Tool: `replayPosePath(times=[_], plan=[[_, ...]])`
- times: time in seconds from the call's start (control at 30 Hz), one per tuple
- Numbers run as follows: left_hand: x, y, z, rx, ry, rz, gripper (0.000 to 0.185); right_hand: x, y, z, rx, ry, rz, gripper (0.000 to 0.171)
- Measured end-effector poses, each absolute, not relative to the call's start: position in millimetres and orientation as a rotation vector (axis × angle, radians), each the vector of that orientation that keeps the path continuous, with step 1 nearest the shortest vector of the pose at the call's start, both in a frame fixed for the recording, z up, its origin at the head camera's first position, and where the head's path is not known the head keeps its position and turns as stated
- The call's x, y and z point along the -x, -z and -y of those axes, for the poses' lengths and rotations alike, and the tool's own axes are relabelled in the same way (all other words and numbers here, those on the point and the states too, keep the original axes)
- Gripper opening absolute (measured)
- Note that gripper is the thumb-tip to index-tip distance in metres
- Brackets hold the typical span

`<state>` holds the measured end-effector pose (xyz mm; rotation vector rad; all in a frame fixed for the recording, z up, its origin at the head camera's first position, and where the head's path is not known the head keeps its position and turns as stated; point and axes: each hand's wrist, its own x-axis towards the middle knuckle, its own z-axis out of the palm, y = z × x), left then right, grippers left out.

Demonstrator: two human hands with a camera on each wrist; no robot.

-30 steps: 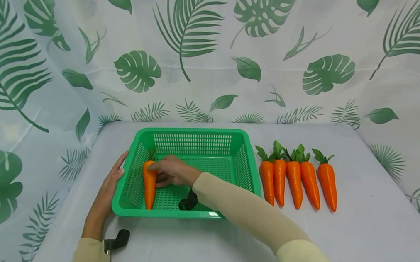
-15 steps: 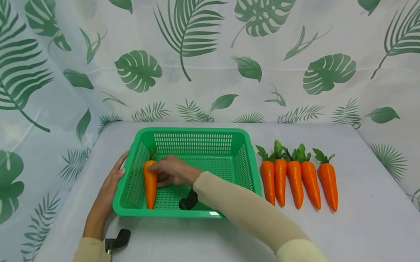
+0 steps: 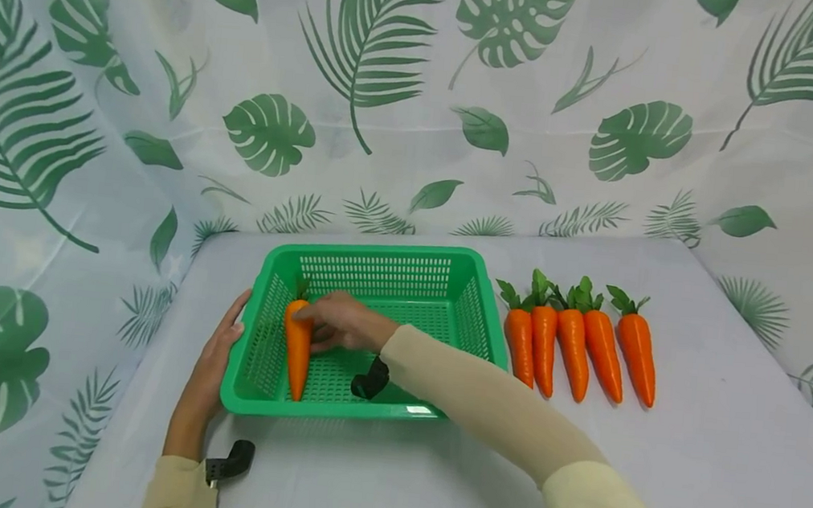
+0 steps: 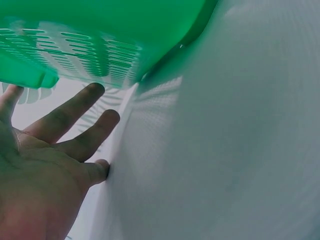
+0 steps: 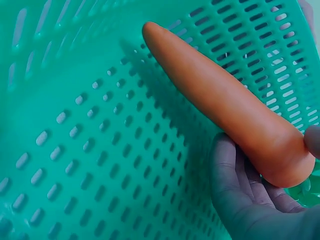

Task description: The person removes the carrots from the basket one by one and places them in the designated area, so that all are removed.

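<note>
carrot [image 3: 297,345] looked light, stiff, smooth plastic | your right hand [image 3: 342,323] pinched its thick leafy end, far-left in basket [image 3: 473,280] | left hand [image 3: 211,366], fingers straight, braced basket's left wall

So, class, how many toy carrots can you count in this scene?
6. One toy carrot lies inside the green basket, held by the right hand. Five toy carrots lie in a row on the table right of it. None seem hidden.

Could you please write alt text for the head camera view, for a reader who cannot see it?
A right hand holds a carrot inside a green basket while the left hand rests against the basket's left side. Five more carrots lie in a row on the white table to its right.
</note>
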<state>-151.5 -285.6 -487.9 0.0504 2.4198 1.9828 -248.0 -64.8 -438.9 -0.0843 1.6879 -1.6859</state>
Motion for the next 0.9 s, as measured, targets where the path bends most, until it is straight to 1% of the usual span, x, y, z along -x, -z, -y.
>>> replayPosePath(times=[0.5,0.9], plan=[[150.5,488.4,285.5,-0.079,-2.01,-2.417,0.058,254.1,425.3,41.9,0.05,1.719,-1.683,0.029],[151.3,488.9,285.1,-0.085,-2.002,-2.428,0.058,258.5,410.5,17.7,0.093,1.741,-1.67,0.031]])
